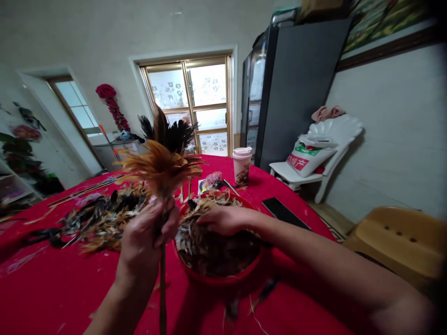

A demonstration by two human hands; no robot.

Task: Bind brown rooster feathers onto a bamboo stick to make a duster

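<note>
Here, left hand [143,237]: wrapped tight round a wooden stick [162,298], below a tuft of brown feathers [160,165].
Right hand [226,221]: spread, pressing on loose feathers [213,246] in a red bowl [218,280].
Bench [45,284]: red-clothed, with another feather pile [104,221] and a lidded paper cup [242,166].

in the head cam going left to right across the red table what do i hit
loose feathers → feather duster in the left hand → red bowl of feathers → flat black device
</note>
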